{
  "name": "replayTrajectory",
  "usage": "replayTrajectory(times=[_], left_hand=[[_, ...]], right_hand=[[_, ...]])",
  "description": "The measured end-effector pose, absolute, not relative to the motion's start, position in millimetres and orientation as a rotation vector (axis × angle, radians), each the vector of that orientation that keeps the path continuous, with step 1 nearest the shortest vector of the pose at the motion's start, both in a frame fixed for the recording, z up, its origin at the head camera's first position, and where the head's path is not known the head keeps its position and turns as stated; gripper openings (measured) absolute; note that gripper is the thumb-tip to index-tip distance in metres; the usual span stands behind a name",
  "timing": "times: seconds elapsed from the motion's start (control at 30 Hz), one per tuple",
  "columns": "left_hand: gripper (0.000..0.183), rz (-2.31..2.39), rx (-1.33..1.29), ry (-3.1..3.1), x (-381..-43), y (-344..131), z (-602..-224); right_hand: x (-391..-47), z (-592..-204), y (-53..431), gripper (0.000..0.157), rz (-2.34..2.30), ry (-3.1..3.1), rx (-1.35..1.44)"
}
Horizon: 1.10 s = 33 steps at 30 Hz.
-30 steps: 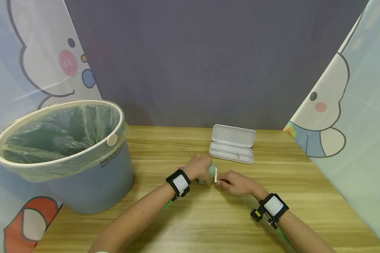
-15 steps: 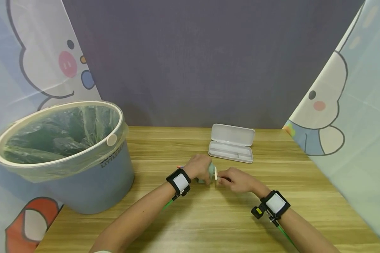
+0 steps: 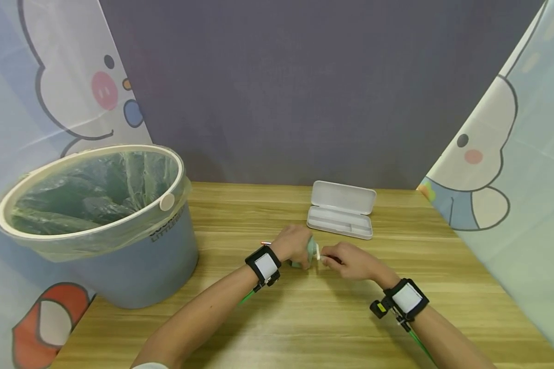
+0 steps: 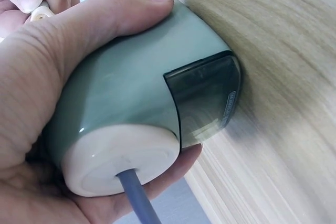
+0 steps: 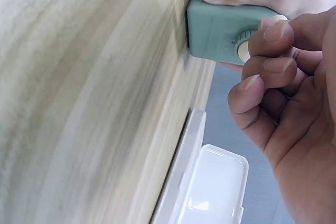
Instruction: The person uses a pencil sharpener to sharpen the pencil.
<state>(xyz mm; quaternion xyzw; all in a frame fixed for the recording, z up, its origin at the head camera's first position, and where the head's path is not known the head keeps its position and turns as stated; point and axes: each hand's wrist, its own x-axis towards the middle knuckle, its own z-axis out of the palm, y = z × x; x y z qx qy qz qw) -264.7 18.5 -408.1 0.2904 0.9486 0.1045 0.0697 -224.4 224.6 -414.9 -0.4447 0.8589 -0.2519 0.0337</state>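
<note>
My left hand (image 3: 293, 243) grips a green pencil sharpener (image 4: 121, 87) on the table, its thumb over the body. A blue-grey pencil (image 4: 139, 198) stands in the hole of the sharpener's white front; its tip inside is hidden. The dark see-through shavings drawer (image 4: 205, 98) shows at the base. Close to the sharpener's other end, my right hand (image 3: 351, 261) pinches the handle of the cream crank (image 3: 318, 252) with curled fingers. In the right wrist view, these fingers cover most of the crank handle.
An open white pencil case (image 3: 339, 220) with compartments lies behind the hands. At the left stands a large blue bin (image 3: 134, 271) lined with a clear bag. A grey panel (image 3: 277, 92) closes off the back of the wooden table (image 3: 281, 328).
The crank has turned slightly, with my right hand holding its handle. My left hand keeps its grip on the sharpener. The whole head view has shifted a little.
</note>
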Motion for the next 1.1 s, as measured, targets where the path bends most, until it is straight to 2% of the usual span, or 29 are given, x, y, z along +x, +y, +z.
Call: replayTrajectory(times=[1.1], left_hand=[[0.04, 0.275, 0.878, 2.846, -261.0, 18.8, -405.1]], right_hand=[[-231.5, -403.6, 225.9, 0.025, -0.645, 2.75, -1.414]])
